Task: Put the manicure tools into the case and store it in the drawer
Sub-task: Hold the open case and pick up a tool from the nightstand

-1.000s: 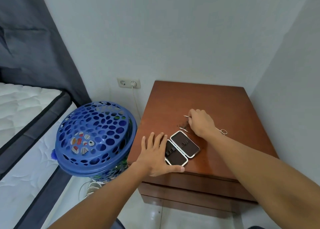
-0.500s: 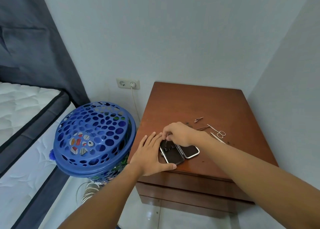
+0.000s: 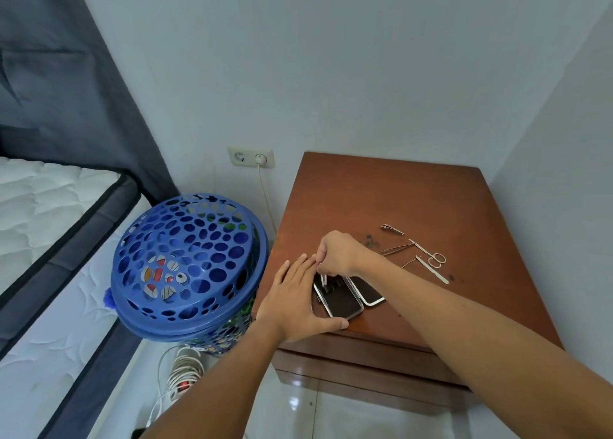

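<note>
An open black manicure case [image 3: 345,301] with a metal rim lies near the front left of the brown nightstand [image 3: 381,193]. My left hand [image 3: 295,301] rests flat against the case's left side, thumb along its front edge. My right hand [image 3: 338,253] is over the case's left half, fingers pinched on a small silver tool [image 3: 324,281] that points down into the case. Loose on the wood to the right lie nail clippers [image 3: 392,229], tweezers [image 3: 396,249], small scissors [image 3: 429,254] and a metal nail file [image 3: 432,270].
A blue perforated laundry basket [image 3: 189,266] stands just left of the nightstand. Beyond it is a mattress [image 3: 43,226]. A wall socket [image 3: 251,157] with a cable sits behind; a power strip [image 3: 182,377] lies on the floor. Drawer fronts [image 3: 358,362] show below the top, shut. A wall is close on the right.
My right hand picked a small tool from among the loose ones and carried it left to the case; it now holds it over the case's left half. The left hand stayed beside the case.
</note>
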